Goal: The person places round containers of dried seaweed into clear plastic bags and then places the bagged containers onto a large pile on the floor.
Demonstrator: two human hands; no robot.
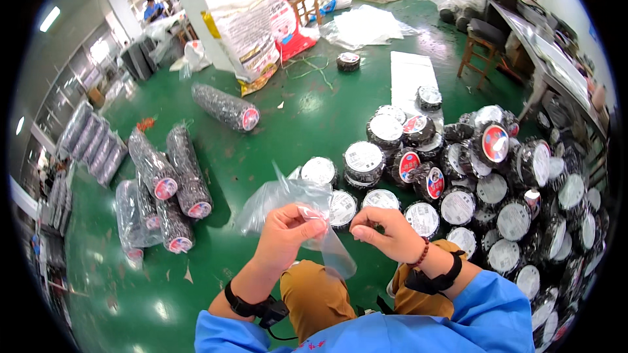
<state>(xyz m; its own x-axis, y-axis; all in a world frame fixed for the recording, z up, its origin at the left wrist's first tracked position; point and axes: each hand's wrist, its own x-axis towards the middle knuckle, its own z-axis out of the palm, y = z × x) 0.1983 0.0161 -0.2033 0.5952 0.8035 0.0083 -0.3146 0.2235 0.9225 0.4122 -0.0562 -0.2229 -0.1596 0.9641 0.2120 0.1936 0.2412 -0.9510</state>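
Note:
My left hand point(286, 236) is closed on a clear plastic bag point(339, 256), pinched between thumb and fingers, with its loose part hanging down above my knees. Just to the right is my right hand point(391, 234), its thumb and fingers curled together and apart from the bag. Whether anything lies in that pinch I cannot make out. Beyond my left hand lies a heap of clear plastic film point(258, 206). Close past my hands stand round, black-wrapped packs with white labels, the nearest being a pack point(341, 209) partly behind the bag.
A large pile of round packs point(504, 222) fills the right side. On the left lie long plastic-wrapped rolls point(190, 176), with a single roll point(226, 108) farther off. Printed sacks point(245, 46) lean by a pillar. A stool point(481, 46) stands beside a long table point(549, 52).

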